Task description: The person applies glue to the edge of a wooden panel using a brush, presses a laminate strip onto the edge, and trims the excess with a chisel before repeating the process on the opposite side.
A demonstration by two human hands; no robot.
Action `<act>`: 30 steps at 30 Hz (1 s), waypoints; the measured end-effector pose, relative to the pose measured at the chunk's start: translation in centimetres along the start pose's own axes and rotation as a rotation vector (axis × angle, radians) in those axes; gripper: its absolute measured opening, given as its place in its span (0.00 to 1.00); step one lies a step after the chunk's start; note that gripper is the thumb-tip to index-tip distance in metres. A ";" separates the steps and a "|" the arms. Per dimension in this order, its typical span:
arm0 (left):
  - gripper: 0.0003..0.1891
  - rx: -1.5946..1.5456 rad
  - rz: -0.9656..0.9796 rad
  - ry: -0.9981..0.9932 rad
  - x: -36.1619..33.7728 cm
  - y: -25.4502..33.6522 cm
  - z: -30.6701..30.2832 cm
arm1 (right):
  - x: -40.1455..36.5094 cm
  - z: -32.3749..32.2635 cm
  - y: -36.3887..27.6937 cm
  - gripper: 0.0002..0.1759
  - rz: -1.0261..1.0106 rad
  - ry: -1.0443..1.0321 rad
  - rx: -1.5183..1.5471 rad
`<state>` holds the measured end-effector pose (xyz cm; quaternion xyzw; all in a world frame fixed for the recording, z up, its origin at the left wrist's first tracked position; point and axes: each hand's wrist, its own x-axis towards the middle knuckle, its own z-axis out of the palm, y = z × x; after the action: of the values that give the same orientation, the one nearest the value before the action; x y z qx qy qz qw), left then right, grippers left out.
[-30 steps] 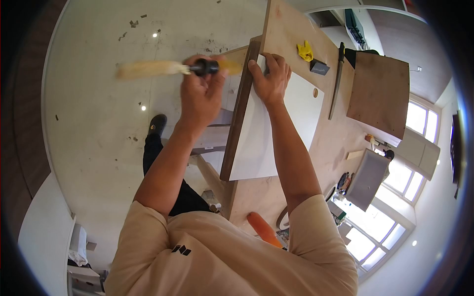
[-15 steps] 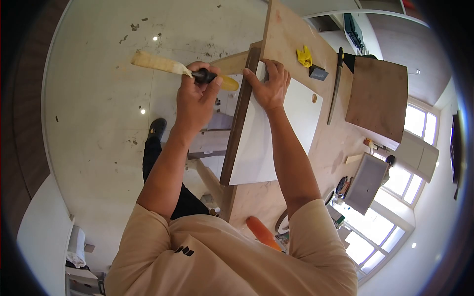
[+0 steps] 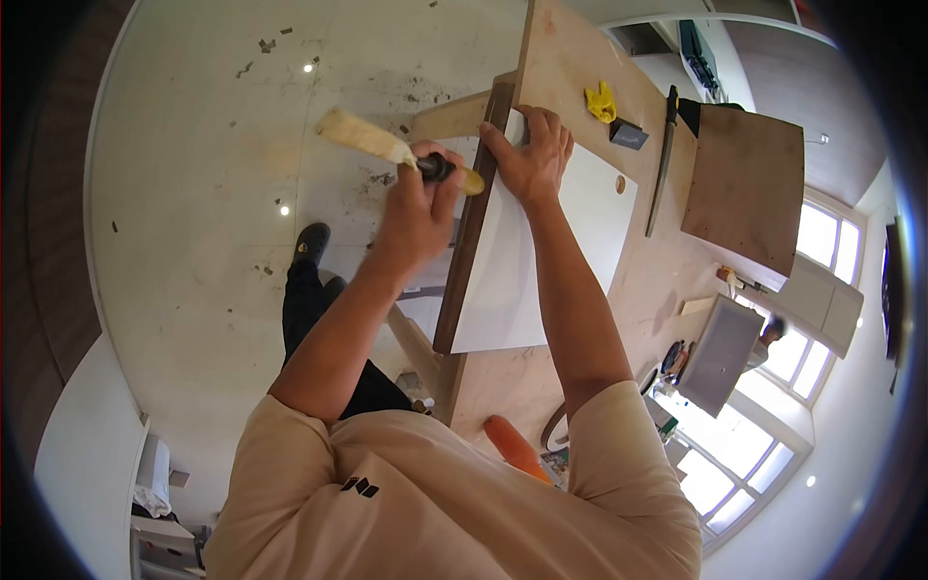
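Observation:
My left hand (image 3: 418, 208) is closed round the black middle of a hand tool (image 3: 367, 138). The tool has a long, flat cream-coloured length on one side and a yellow end (image 3: 473, 183) on the other. That yellow end lies at the dark brown edge (image 3: 474, 208) of a white panel (image 3: 551, 261); whether it touches cannot be made out. At the panel's far corner my right hand (image 3: 534, 159) grips the panel, its thumb by the dark edge and its fingers bent over the far side. The panel has a round hole near one corner.
Beneath the panel is a wooden workbench (image 3: 667, 271). On it are a yellow item (image 3: 600, 101), a dark grey block (image 3: 628, 134), a long handsaw-like tool (image 3: 662, 164) and a brown box (image 3: 742, 184). Scraps litter the floor (image 3: 213, 193). Another person (image 3: 771, 333) is near the windows.
My left hand has moved right with the tool, bringing its yellow end to the panel's dark edge. My right hand keeps its hold. The other person shows more by the windows.

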<state>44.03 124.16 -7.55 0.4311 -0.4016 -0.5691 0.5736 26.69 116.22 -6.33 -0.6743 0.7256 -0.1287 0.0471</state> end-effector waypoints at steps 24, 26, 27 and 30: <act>0.16 -0.056 0.018 -0.017 -4.1 -1.6 -1.2 | -0.7 0.1 0.2 0.37 0.019 0.079 0.109; 0.15 -0.037 -0.011 0.005 -5.3 -1.3 -1.9 | -3.1 0.2 0.7 0.40 0.001 0.150 0.177; 0.15 -0.020 -0.001 0.020 -4.8 -1.0 -2.5 | -3.3 0.5 0.7 0.41 -0.023 0.201 0.224; 0.15 -0.025 0.065 0.063 -3.9 -0.2 -4.5 | -8.6 -1.0 0.3 0.48 -0.090 0.004 -0.049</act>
<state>48.11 128.25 -8.98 0.4281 -0.3900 -0.5414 0.6096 26.91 124.85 -6.31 -0.7068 0.6977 -0.1143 0.0231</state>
